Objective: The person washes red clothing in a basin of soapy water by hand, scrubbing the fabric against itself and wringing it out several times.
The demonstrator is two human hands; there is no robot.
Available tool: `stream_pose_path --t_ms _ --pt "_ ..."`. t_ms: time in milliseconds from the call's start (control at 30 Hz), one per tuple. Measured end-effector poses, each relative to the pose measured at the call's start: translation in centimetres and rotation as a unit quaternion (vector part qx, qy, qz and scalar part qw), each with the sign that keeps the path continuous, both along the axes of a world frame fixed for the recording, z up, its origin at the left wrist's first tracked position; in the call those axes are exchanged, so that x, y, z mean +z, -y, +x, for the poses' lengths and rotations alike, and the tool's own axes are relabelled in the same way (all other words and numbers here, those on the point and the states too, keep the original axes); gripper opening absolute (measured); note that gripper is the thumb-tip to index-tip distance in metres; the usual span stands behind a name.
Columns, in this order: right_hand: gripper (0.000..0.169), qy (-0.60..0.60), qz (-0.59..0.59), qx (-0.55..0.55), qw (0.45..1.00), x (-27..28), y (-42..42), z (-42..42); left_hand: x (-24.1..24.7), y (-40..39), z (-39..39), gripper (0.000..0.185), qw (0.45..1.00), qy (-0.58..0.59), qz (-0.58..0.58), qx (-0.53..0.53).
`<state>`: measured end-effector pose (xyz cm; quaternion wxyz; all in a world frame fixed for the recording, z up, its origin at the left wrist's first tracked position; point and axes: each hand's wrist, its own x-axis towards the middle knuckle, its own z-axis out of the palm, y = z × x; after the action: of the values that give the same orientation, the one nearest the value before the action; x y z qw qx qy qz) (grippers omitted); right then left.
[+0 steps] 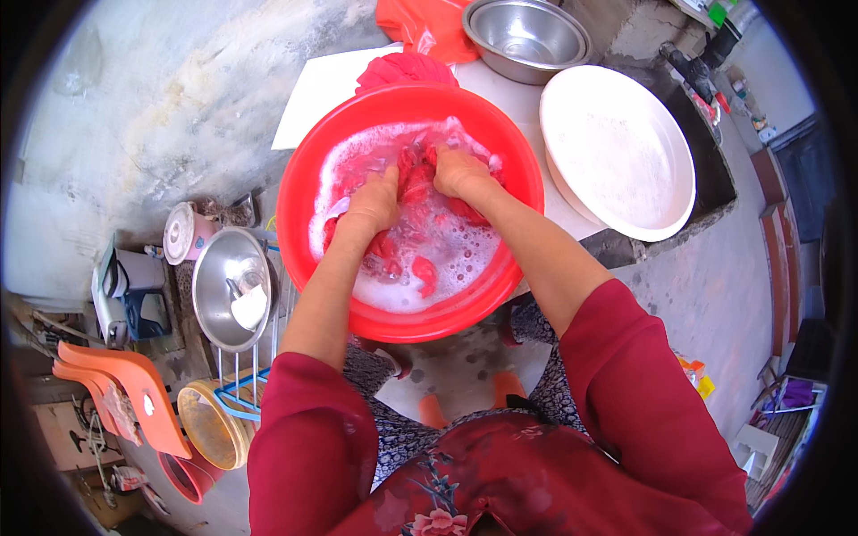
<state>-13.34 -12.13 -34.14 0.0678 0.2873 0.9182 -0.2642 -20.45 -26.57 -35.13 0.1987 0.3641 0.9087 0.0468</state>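
A large red plastic basin (527,167) stands before me, holding sudsy water with foam (402,299) along its edges. Wet red cloth (419,184) is bunched in the middle, partly under the water. On its left side, my left hand (375,201) grips a fold, with the fingertips hidden in cloth and suds. Across from it, my right hand (460,173) is closed on another part of the same cloth. Between my forearms, a small piece of the red fabric (424,273) pokes through the foam.
Behind the basin lie a bundled red cloth (405,69) and an orange-red plastic bag (429,30). Steel bowls (526,40) and a tilted white basin (617,154) stand to the right. At left, a rack (238,382) carries a steel bowl (214,295) near orange plastic stools (144,395).
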Motion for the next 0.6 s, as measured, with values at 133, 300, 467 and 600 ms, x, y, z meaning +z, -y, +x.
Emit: stream_pose_path --t_ms 133,300,467,600 --pt "0.031 -0.021 -0.047 0.015 0.999 2.2 -0.1 0.7 1.8 0.0 0.4 0.082 0.999 0.034 -0.025 -0.035" --pt "0.032 -0.229 -0.549 -0.167 0.786 2.5 -0.7 3.7 1.3 0.5 -0.8 0.07 0.997 0.055 0.04 -0.037" --pt "0.037 -0.224 -0.714 -0.283 0.599 3.5 -0.1 5.6 2.6 2.0 -2.0 0.054 0.928 0.271 0.204 0.151" --pt "0.034 -0.211 -0.798 -0.306 0.474 3.5 0.6 5.5 3.2 2.4 -0.7 0.06 0.734 0.407 0.475 0.263"
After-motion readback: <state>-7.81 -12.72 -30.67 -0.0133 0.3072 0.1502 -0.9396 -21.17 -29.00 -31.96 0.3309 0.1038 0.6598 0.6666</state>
